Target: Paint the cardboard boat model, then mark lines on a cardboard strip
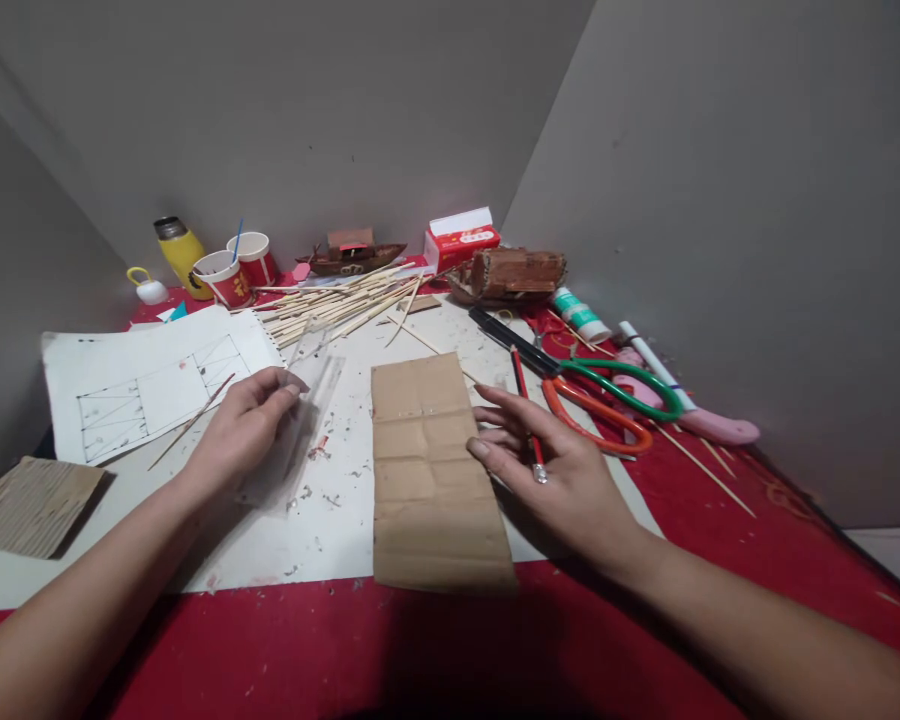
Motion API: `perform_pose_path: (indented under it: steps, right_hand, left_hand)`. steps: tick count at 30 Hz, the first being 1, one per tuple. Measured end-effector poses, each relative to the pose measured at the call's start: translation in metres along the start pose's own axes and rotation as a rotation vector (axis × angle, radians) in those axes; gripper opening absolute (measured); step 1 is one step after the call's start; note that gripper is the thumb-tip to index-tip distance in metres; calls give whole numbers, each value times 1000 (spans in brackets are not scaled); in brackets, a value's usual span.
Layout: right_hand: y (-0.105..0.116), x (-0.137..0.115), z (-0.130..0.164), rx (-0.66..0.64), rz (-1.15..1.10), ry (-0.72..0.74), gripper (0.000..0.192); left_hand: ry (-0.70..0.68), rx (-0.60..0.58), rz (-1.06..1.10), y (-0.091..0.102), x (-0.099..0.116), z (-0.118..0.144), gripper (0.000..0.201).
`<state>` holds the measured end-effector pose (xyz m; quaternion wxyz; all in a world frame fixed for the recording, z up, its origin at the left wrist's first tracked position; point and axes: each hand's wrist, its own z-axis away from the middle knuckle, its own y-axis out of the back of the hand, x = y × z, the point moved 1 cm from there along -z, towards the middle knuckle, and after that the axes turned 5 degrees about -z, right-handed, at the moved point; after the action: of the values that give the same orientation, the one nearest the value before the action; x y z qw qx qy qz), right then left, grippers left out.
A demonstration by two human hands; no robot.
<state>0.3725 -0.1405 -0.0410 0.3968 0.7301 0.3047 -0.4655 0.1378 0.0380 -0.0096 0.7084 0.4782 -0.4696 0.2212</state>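
Observation:
A brown piece of cardboard [424,470] with crease lines lies upright in front of me, its near end reaching past the edge of the white sheet. My left hand [259,415] pinches a clear plastic ruler [311,420] to the left of the cardboard; its exact outline is hard to see. At the cardboard's right edge is my right hand [551,465], thumb and fingers half curled. A red and black pencil [521,390] with an eraser end is tucked in that hand. Whether the fingertips touch the cardboard I cannot tell.
Paper with a line drawing [157,390] and corrugated cardboard [41,505] are at left. Thin wooden sticks [345,305] lie behind. Scissors with green and orange handles [555,365] lie right. Cups [225,280], a yellow bottle [180,255] and wooden model boats [356,255] stand at the back.

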Motion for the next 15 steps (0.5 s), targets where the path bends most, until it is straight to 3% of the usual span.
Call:
perform_pose_path:
  steps: [6,11,15]
  right_hand:
    - [4,3,-1,-52,123,76,41]
    - [-1,8,3,-195,180,170,41]
    - [1,7,5,-153,206,196,40]
  left_hand:
    - [48,-31,247,-11,5,9,14]
    - [78,-92,243,-13,8,11,18]
    - [57,-127,277,-13,4,10,20]
